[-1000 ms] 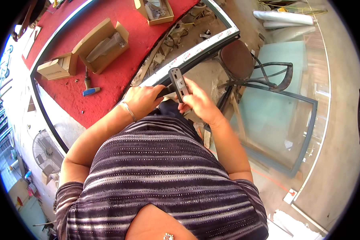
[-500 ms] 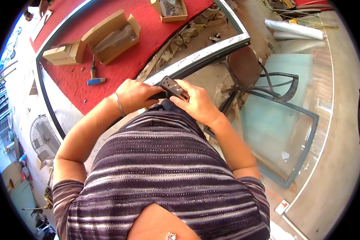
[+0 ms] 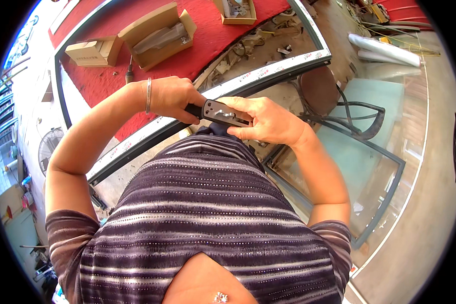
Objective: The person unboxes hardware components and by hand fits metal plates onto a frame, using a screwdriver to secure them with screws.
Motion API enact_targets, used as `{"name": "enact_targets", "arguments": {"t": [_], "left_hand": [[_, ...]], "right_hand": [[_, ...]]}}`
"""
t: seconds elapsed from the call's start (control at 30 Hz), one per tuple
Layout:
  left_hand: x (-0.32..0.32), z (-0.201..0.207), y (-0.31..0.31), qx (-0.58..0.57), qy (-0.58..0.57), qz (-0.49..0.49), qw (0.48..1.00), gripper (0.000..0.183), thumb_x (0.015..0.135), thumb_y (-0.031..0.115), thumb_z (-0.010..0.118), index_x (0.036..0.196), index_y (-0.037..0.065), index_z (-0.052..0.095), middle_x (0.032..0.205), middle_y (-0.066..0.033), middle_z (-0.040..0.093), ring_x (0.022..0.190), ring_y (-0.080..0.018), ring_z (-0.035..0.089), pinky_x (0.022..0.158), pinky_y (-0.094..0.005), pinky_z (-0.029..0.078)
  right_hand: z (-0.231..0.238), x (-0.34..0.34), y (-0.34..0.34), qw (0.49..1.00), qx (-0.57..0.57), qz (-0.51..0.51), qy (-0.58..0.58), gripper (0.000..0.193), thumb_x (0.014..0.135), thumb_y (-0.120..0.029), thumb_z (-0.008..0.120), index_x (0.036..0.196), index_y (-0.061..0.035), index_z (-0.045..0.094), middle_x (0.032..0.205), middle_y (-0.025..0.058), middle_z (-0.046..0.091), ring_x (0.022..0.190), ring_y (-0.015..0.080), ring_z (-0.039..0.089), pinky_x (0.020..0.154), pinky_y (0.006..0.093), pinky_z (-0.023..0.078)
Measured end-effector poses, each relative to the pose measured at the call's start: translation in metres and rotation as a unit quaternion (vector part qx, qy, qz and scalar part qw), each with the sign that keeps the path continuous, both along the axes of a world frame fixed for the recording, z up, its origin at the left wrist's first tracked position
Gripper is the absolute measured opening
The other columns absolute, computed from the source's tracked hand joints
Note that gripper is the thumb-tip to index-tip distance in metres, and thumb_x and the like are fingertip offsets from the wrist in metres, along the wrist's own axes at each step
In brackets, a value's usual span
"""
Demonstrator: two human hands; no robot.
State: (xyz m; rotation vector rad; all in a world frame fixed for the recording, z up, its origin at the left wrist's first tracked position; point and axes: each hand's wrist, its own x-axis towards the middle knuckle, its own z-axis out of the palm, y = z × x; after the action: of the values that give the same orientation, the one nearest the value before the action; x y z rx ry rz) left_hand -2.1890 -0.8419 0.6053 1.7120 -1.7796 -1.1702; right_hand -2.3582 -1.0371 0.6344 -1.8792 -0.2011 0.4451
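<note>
Between my two hands, in front of my waist, is a dark window handle (image 3: 222, 113) with a grey metal base plate. Its plate side faces up, showing holes and a small shiny metal part. My left hand (image 3: 175, 96), with a bracelet at the wrist, is closed around the black end. The fingers and thumb of my right hand (image 3: 273, 120) pinch the other end of the plate. Just beyond and below the hands runs a dark window frame (image 3: 266, 73), its face covered with white printed film.
Red cloth (image 3: 207, 40) lies under the frame with an open cardboard box (image 3: 154, 57), a smaller carton (image 3: 88, 54) and a partly hidden tool (image 3: 130, 73). To the right are a brown-seated chair (image 3: 316, 86) and glass panes (image 3: 362, 147). A fan (image 3: 48, 147) stands left.
My hands have risen slightly and my elbows have spread outward. The window handle has turned from slanted to nearly level. My left forearm now covers the blue end of the tool on the cloth.
</note>
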Motion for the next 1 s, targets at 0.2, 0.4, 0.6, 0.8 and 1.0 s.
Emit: {"name": "enact_targets", "arguments": {"t": [0.2,0.4,0.6,0.8,1.0], "left_hand": [[0.0,0.004,0.011,-0.013,-0.005,-0.014,1.0,0.023,0.075,0.018,0.075,0.093,0.005,0.068,0.069,-0.0173,0.063,0.064,-0.0356,0.061,0.059,-0.0419,0.047],[-0.012,0.007,0.02,0.08,0.034,0.091,0.992,0.031,0.082,0.03,0.071,0.088,0.0,0.066,0.071,-0.0193,0.064,0.069,-0.0346,0.065,0.064,-0.0414,0.049],[-0.036,-0.024,0.031,0.013,0.02,0.269,0.963,0.035,0.083,0.027,0.068,0.107,0.001,0.065,0.084,-0.0241,0.065,0.079,-0.0378,0.066,0.071,-0.0417,0.051],[-0.06,-0.033,0.026,0.045,0.033,0.4,0.915,0.033,0.085,0.021,0.062,0.107,-0.003,0.061,0.086,-0.0256,0.065,0.082,-0.0359,0.067,0.073,-0.0401,0.051],[-0.072,-0.048,0.04,-0.016,0.071,0.483,0.872,0.034,0.086,0.023,0.064,0.108,-0.003,0.061,0.083,-0.0238,0.066,0.077,-0.0348,0.068,0.069,-0.0416,0.051]], "right_hand": [[0.011,0.005,0.002,0.996,-0.074,0.049,-0.007,0.056,0.083,-0.02,0.071,0.131,-0.0024,0.051,0.104,0.0165,0.067,0.086,0.0254,0.067,0.078,0.0318,0.052],[-0.006,0.004,0.014,0.988,-0.116,-0.03,-0.096,0.049,0.085,-0.027,0.067,0.126,-0.0049,0.052,0.105,0.0193,0.065,0.095,0.037,0.064,0.079,0.0391,0.053],[-0.028,0.017,0.033,0.97,-0.155,-0.171,-0.075,0.044,0.086,-0.031,0.066,0.117,-0.0029,0.054,0.09,0.0214,0.067,0.087,0.0398,0.064,0.075,0.045,0.051],[-0.049,0.035,0.054,0.929,-0.203,-0.299,-0.077,0.038,0.087,-0.029,0.065,0.11,-0.0007,0.056,0.089,0.0229,0.066,0.084,0.0413,0.064,0.073,0.0465,0.05],[-0.053,0.043,0.067,0.933,-0.183,-0.292,-0.101,0.037,0.085,-0.027,0.067,0.107,0.0006,0.055,0.089,0.0214,0.066,0.084,0.0389,0.064,0.072,0.0451,0.05]]}}
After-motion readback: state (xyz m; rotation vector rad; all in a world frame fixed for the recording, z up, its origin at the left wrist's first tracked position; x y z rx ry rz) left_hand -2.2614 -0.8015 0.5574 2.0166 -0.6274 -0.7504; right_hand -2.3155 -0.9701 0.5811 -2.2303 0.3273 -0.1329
